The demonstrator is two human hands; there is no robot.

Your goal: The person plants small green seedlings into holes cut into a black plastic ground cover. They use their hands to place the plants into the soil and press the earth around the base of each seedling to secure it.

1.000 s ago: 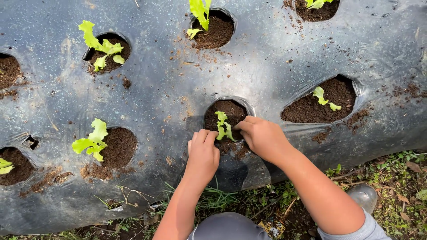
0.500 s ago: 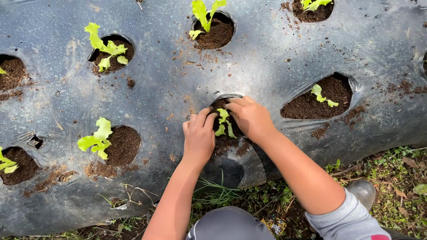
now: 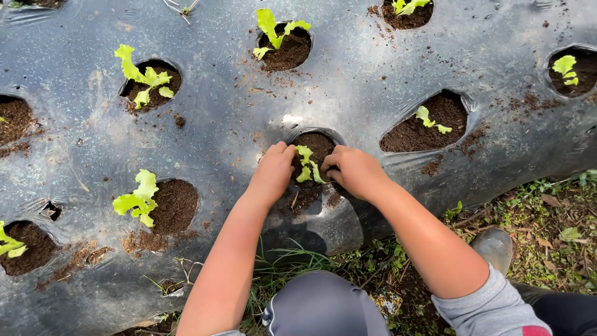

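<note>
Landmark: the middle planting hole (image 3: 318, 148) in the black plastic mulch sheet (image 3: 373, 81); every place below is told from it.
Far left: two soil holes at the sheet's edge, the lower one with a seedling tip (image 3: 9, 242) showing.
Left and lower: a pale green lettuce seedling (image 3: 138, 198) leans over the left rim of its own hole, well apart from the middle hole, with loose soil spilled just below it.
Left and higher: another lettuce seedling (image 3: 142, 78) stands in a round hole.
Above: a taller seedling (image 3: 273, 28) sits in a hole, crumbs of soil scattered between it and the middle hole.
My left hand (image 3: 272, 171): on the left rim of the middle hole, fingers curled down into the soil, knuckles up; it presses soil and grips nothing that I can see.
Small seedling (image 3: 306, 163): in the middle hole, upright between my two hands, its leaves just beside both sets of fingers.
My right hand (image 3: 353, 169): on the right rim of the middle hole, fingers bent inward against the soil at the seedling's base; whether the fingertips pinch the stem I cannot tell.
Right: a wider hole with a small seedling (image 3: 430, 120), near the middle hole.
Far right and higher: one more seedling (image 3: 566, 67) in a hole.
Below: grass, and my shoe (image 3: 495, 247) to the lower right.
</note>
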